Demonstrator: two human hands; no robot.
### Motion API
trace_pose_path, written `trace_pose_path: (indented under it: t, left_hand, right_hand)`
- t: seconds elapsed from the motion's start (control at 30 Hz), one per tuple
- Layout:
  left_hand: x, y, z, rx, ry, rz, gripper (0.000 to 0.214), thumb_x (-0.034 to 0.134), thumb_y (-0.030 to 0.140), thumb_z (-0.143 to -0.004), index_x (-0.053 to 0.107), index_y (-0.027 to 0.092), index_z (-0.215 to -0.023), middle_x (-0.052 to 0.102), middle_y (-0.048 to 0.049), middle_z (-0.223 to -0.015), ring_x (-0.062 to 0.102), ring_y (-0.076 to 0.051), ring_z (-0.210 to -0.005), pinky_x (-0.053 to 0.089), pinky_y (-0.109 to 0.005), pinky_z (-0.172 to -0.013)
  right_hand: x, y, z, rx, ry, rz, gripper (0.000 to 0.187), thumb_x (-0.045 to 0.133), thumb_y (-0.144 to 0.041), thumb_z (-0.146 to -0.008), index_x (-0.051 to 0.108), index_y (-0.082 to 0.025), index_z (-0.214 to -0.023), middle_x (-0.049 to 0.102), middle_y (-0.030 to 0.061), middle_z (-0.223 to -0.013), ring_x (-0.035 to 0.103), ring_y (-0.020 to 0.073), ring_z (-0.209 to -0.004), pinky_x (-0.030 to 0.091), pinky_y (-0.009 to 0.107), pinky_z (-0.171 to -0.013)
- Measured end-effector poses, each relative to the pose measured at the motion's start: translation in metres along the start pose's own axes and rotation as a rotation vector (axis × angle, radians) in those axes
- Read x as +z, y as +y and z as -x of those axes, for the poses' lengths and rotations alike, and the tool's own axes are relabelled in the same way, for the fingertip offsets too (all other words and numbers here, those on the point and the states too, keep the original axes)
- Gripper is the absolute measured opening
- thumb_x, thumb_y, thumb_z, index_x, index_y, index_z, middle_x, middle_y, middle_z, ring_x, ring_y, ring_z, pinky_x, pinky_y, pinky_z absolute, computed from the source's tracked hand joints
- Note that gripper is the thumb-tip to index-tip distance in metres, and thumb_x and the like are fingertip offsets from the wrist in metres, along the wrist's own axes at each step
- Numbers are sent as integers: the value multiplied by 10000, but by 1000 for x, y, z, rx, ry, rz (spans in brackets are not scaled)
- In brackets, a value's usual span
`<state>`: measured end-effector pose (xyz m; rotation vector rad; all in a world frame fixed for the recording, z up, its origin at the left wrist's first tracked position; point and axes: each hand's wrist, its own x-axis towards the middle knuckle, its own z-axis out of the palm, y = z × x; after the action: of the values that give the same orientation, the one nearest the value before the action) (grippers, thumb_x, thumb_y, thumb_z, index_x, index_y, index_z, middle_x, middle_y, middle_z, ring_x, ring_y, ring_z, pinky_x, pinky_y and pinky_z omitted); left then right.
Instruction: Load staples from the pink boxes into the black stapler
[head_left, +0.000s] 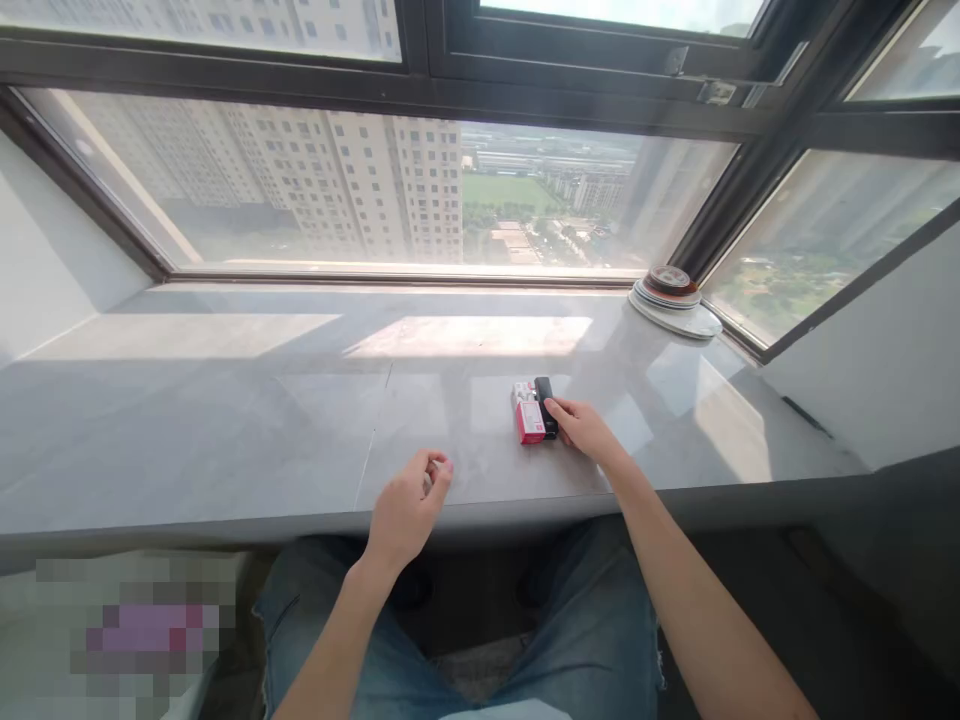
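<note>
On the grey marbled sill point(225, 430), a slim black box point(545, 408) stands side by side with a small red-and-white box point(529, 414). My right hand point(583, 428) comes in from the right and grips the black box, thumb on top; the other fingers are partly hidden. Left of both boxes, my left hand point(405, 510) hovers at the sill's front edge. Its fingers are curled in towards the thumb, and nothing shows in them.
A stack of round plates or lids point(675, 300) sits in the far right corner by the window frame point(412, 278). A thin dark object point(807, 417) lies along the right wall. Below the front edge are my knees in jeans point(600, 620), with a blurred-out patch point(142, 630) at lower left.
</note>
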<state>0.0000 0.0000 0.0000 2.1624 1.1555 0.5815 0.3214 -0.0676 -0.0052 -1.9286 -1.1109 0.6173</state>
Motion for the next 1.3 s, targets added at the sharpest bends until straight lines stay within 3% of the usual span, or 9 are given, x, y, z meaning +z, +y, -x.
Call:
trace_pose_path:
  t: [0.07,0.17,0.3,0.43,0.53,0.87,1.0,1.17,1.3]
  left_hand:
    - [3,5,-8,7,38,6,375,431,544,-1011,589,268,-1211,655,0,-947,598,-158,-698,452,-286,-667]
    - [5,10,-25,34,187,-84,518,530,555,-962,500,259,-1385,607,-67,-1163,634,-221,-986,497,-325,-811]
    - [6,5,-49,-15,263,-278,626,653,518,-874,489,213,-1395,538,-126,-1261,582,-293,-1157,489,-364,-881]
    - [5,-7,-60,-74,169,-397,380,620,509,-893,613,213,-1132,589,-117,-1146,625,-281,-1008,463,-345,-743]
    - [-2,-17,-61,-56,142,-422,362,581,578,-913,623,231,-1008,628,-96,-1067,635,-256,-916,426,-324,-690]
    - [-38,-53,-103,-134,179,-393,479,475,661,-951,660,220,-957,652,-103,-1079,635,-244,-880,409,-316,-709]
    - [-44,-71,-92,-146,251,-410,513,416,665,-973,680,242,-1095,634,-101,-1121,629,-252,-902,422,-321,-722]
    - [-59,-95,-64,-159,331,-487,482,518,586,-949,677,254,-1260,582,-120,-1164,576,-303,-1050,459,-370,-843]
    - [-46,-73,-54,-47,382,-500,416,491,491,-987,681,265,-1281,549,-132,-1190,526,-324,-1120,434,-427,-950]
  right_hand:
    - [41,-19,5,-49,13,5,579,413,-689,-955,690,-198,-824,536,-8,-527,499,171,-526,363,274,-536]
    - [98,-47,12,-105,53,22,536,371,-636,-997,691,-219,-897,648,25,-683,561,193,-642,391,280,-611]
    - [131,-67,17,-122,105,46,501,354,-591,-1023,704,-233,-1009,683,42,-761,587,211,-694,389,294,-663]
    - [114,-60,23,-123,113,56,508,384,-591,-1016,715,-223,-1132,700,52,-797,614,226,-734,418,303,-697]
    - [94,-47,34,-110,104,51,550,392,-626,-1004,719,-215,-1168,710,53,-816,629,233,-750,445,310,-711]
    - [79,-31,57,-40,180,17,614,411,-689,-978,692,-204,-1229,688,46,-808,630,230,-725,458,317,-676]
    - [82,-38,52,-28,211,120,659,542,-687,-910,582,-241,-1393,665,22,-830,626,222,-731,446,313,-667]
    - [81,-38,51,-49,175,149,623,540,-613,-921,550,-256,-1431,658,18,-843,619,222,-741,455,324,-684]
    - [77,-37,56,-68,138,135,574,528,-581,-939,569,-254,-1410,673,38,-873,622,236,-765,462,333,-683]
